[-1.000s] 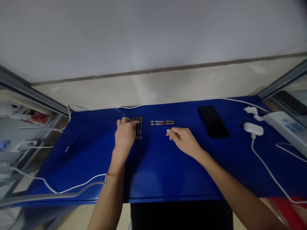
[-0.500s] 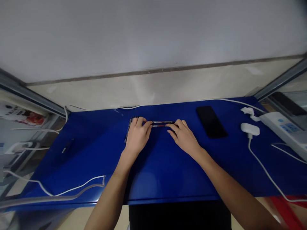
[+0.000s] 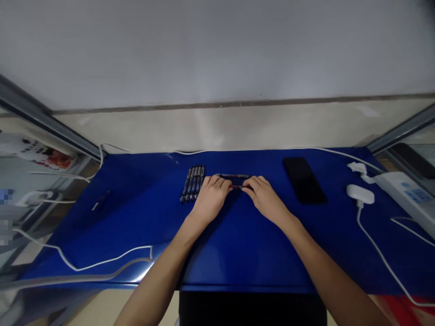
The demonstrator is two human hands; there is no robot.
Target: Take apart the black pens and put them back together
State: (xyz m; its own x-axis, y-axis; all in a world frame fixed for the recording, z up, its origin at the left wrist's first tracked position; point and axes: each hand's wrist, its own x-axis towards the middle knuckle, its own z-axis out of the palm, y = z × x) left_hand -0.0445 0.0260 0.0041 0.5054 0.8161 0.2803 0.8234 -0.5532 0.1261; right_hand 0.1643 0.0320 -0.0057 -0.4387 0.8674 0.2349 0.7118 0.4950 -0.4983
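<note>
My left hand (image 3: 213, 194) and my right hand (image 3: 267, 194) are at the middle of the blue table, fingers pinched on the two ends of one pen (image 3: 235, 186). This pen has a reddish part and lies crosswise; its ends are covered by my fingers. Just beyond it, a second pen (image 3: 233, 175) rests on the table, nearly parallel to the first. Left of my left hand is a row of several dark pens (image 3: 192, 181), side by side and pointing away from me. My left hand is close to the rightmost of them.
A black phone (image 3: 305, 180) lies to the right. Farther right are a white charger (image 3: 360, 194) with its cable and a white power strip (image 3: 408, 190). A dark pen-like object (image 3: 101, 200) lies at the left. White cables (image 3: 115, 260) cross the front left edge.
My left hand has moved right, off the row of pens, which now shows. The pen between my hands has come nearer to me, away from the second one. The view has shifted slightly.
</note>
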